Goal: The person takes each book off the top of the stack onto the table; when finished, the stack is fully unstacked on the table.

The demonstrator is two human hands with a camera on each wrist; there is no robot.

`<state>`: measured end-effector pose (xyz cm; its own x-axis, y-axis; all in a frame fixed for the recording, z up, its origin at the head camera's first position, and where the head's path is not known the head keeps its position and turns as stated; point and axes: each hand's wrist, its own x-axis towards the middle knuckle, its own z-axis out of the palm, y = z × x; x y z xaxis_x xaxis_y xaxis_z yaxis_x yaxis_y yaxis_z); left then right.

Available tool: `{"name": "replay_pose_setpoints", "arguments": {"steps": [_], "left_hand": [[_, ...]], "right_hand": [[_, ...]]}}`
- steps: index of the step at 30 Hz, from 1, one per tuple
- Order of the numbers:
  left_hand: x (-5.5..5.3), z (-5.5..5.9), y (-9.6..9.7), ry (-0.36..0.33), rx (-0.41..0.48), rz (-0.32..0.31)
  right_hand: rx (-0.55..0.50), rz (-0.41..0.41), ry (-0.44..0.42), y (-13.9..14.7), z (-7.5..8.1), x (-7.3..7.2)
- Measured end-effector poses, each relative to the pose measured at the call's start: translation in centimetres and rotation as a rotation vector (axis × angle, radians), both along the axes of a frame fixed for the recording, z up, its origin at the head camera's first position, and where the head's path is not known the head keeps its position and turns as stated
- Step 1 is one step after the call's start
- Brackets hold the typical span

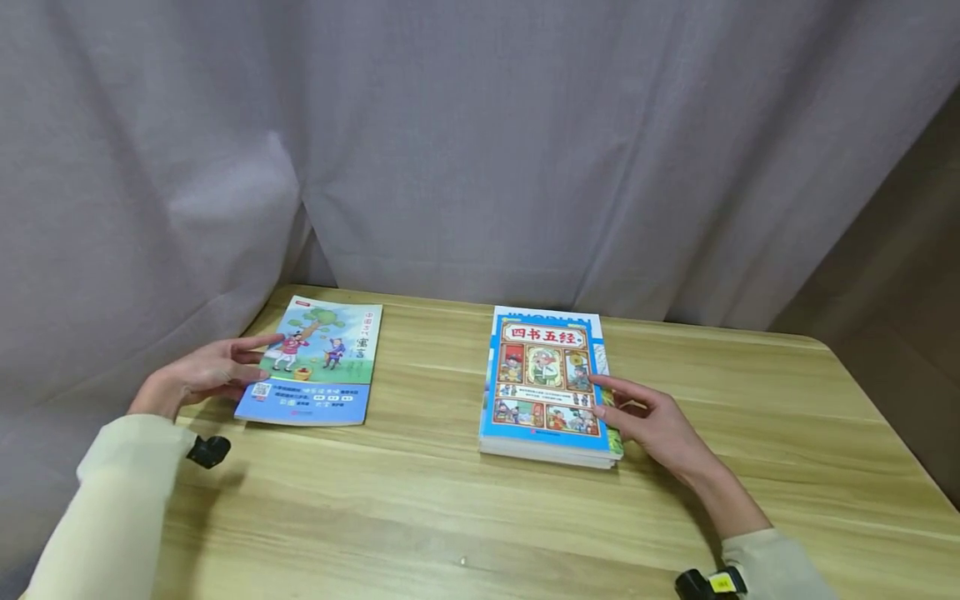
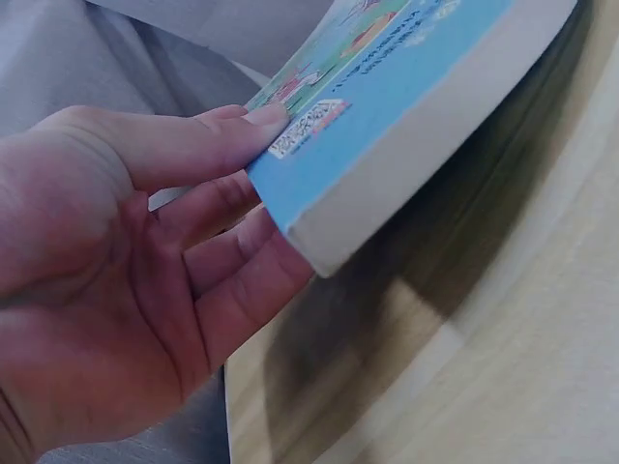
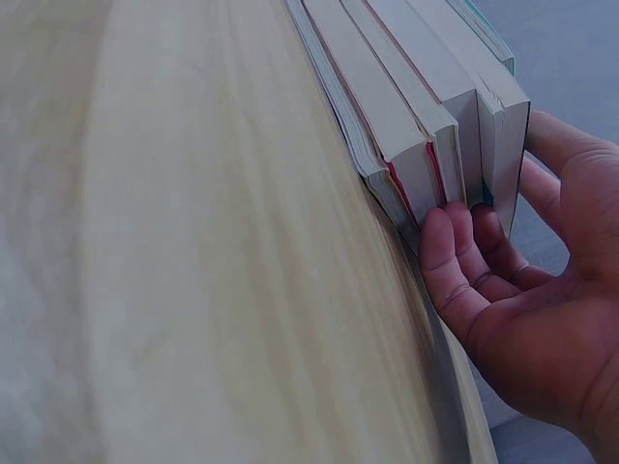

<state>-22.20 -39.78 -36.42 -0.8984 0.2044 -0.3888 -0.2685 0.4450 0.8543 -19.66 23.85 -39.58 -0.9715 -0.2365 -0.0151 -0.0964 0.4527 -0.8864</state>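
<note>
My left hand (image 1: 213, 372) holds a thin children's book (image 1: 330, 337) by its left edge, thumb on the green and blue cover and fingers underneath. In the left wrist view a shadow lies on the tabletop below the blue cover (image 2: 387, 116). At the right of the book stack (image 1: 483, 446) is my right hand (image 1: 660, 425). Its index finger and thumb touch the edge of the top book (image 1: 543, 358), a blue one with red panels. The right wrist view shows the other fingers (image 3: 440, 242) bent lightly against the stack's side (image 3: 411, 169), where several books lie unevenly aligned.
The stack and the thin book lie apart on a wooden table (image 1: 420, 483). Grey curtains (image 1: 465, 150) hang along the table's back edge and at the left. Black camera mounts (image 1: 208, 451) sit on both wrists.
</note>
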Motion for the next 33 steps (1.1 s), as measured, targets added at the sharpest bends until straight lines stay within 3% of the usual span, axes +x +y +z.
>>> {"name": "replay_pose_setpoints", "arguments": {"steps": [14,22,33], "left_hand": [[-1.5,0.7,-0.9,0.016,-0.094,-0.020],[-1.8,0.7,-1.3,-0.011,-0.148,-0.006],[-2.1,0.7,-1.7,0.048,-0.295,-0.009]], "right_hand": [[0.016,-0.015,0.017,0.2,-0.1,0.0],[0.024,-0.014,0.015,0.2,-0.2,0.0],[0.025,-0.003,0.030,0.2,-0.4,-0.2]]}}
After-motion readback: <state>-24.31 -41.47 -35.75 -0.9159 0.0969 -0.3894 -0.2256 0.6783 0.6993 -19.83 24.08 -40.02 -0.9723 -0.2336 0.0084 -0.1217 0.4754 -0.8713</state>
